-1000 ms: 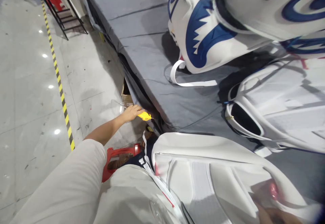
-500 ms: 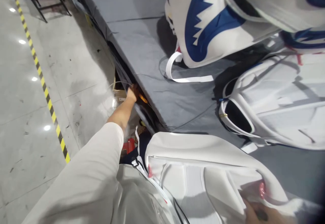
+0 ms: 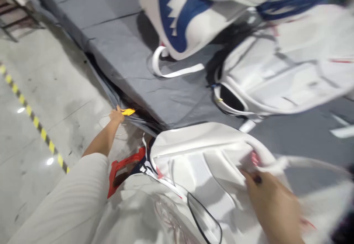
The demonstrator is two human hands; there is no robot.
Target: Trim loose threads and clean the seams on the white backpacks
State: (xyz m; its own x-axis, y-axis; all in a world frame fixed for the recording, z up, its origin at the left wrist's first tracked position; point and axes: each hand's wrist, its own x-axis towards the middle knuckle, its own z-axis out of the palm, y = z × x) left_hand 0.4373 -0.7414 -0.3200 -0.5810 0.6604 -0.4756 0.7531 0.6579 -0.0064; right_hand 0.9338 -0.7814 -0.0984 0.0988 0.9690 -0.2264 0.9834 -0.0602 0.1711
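Note:
My left hand (image 3: 117, 115) is closed around a small yellow tool (image 3: 128, 111), whose exact kind I cannot make out. It is beside the table's edge, next to the grey cover. My right hand (image 3: 272, 196) is blurred and closed at the top end of a white backpack (image 3: 188, 137), close to a red tab (image 3: 254, 158). This backpack lies with its padded back and straps facing up, against my body. A black cord loop (image 3: 204, 218) hangs over its lower part.
The grey-covered table (image 3: 110, 48) bears another white backpack (image 3: 276, 74) and a white bag with a blue toothed print (image 3: 177, 15). A red frame (image 3: 125, 162) is below my left forearm. Yellow-black tape (image 3: 35, 122) runs along the floor.
My left hand has come out from the gap under the table edge, bringing the yellow tool into view. My right hand has moved up into view with the backpack's top end. The camera has shifted.

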